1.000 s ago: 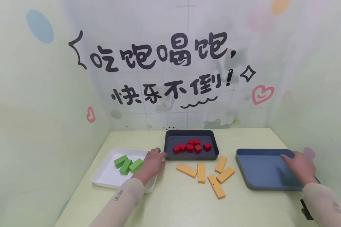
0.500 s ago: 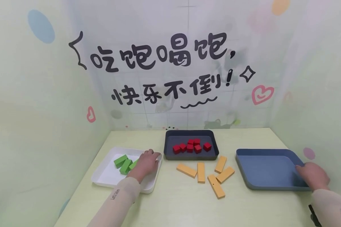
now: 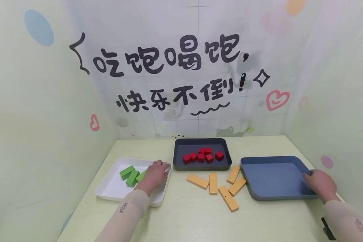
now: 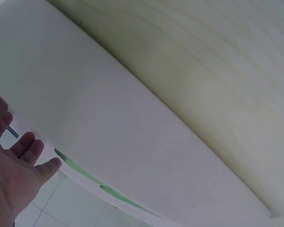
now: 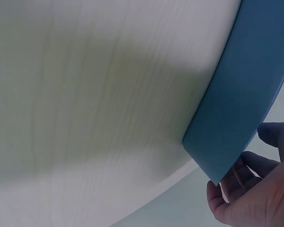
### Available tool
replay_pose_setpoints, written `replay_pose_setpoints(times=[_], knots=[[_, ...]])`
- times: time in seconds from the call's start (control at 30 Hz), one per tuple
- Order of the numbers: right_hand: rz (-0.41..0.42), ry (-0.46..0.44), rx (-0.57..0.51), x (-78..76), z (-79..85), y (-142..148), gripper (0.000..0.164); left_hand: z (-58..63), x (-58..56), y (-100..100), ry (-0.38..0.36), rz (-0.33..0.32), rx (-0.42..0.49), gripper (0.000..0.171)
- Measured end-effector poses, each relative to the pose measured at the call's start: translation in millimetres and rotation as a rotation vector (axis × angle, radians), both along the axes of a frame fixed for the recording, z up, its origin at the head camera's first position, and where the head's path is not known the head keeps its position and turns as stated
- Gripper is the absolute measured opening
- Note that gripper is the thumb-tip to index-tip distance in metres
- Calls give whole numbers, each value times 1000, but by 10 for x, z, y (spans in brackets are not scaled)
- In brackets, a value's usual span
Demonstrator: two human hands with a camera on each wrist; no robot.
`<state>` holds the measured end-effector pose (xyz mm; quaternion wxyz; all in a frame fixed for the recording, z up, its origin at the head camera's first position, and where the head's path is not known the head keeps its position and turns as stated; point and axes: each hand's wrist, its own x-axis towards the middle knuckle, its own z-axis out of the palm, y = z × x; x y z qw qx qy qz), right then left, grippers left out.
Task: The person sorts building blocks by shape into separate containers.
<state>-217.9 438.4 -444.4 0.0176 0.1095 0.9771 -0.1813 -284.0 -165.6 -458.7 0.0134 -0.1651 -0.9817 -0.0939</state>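
Blue tray [image 3: 276, 179] has slid left on the desk [image 3: 196, 223], close beside the yellow blocks [image 3: 213, 184], the right hand [image 3: 321, 185] clamped on its right edge. The left hand [image 3: 153, 174] stays at the white tray's [image 3: 110, 185] right side; whether it grips cannot be told. Wall lettering [image 3: 190, 53] reads "吃饱喝饱,快乐不倒!"; sleeve [image 3: 128, 215] print is too small to read surely.

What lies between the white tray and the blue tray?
In the head view: five orange blocks, with the dark tray of red cubes farther back.
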Motion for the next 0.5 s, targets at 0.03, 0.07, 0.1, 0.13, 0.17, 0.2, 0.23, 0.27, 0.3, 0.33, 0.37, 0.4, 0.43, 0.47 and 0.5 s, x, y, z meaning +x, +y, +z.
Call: replay_pose_setpoints(times=[0.03, 0.07, 0.1, 0.13, 0.17, 0.2, 0.23, 0.27, 0.3, 0.33, 0.37, 0.4, 0.43, 0.47, 0.5], knots=[[6, 2, 1, -2, -3, -3, 61, 3, -10, -2, 4, 3, 7, 39], [7, 1, 0, -4, -6, -4, 61, 3, -20, -3, 10, 5, 16, 39], [7, -2, -2, -4, -6, -7, 61, 1, -31, -5, 17, 5, 22, 39], [3, -4, -2, -1, -6, -13, 62, -3, -39, -8, 25, 3, 30, 39], [-2, -7, -2, 4, -6, -21, 62, -10, -45, -12, 38, -4, 31, 39], [-10, -9, -2, 8, -4, -30, 62, -17, -51, -16, 49, -10, 31, 39], [-18, -7, -3, 12, -3, -41, 62, -26, -57, -18, 59, -18, 29, 39], [-23, -3, -4, 17, -7, -54, 62, -35, -62, -21, 64, -22, 28, 40], [-31, 12, 0, 20, -11, -74, 62, -45, -68, -22, 73, -27, 24, 39], [-36, 31, 5, 22, -16, -96, 60, -54, -75, -22, 79, -31, 21, 39], [-38, 56, 8, 19, -24, -120, 59, -62, -84, -22, 83, -33, 15, 39], [-37, 87, 13, 12, -35, -149, 58, -67, -92, -19, 86, -34, 17, 39], [-32, 119, 16, 1, -42, -183, 57, -71, -101, -15, 87, -34, 18, 39], [-22, 153, 20, -13, -54, -224, 56, -72, -109, -11, 84, -32, 20, 39], [-10, 186, 20, -31, -63, -271, 56, -73, -118, -6, 84, -31, 22, 38]])
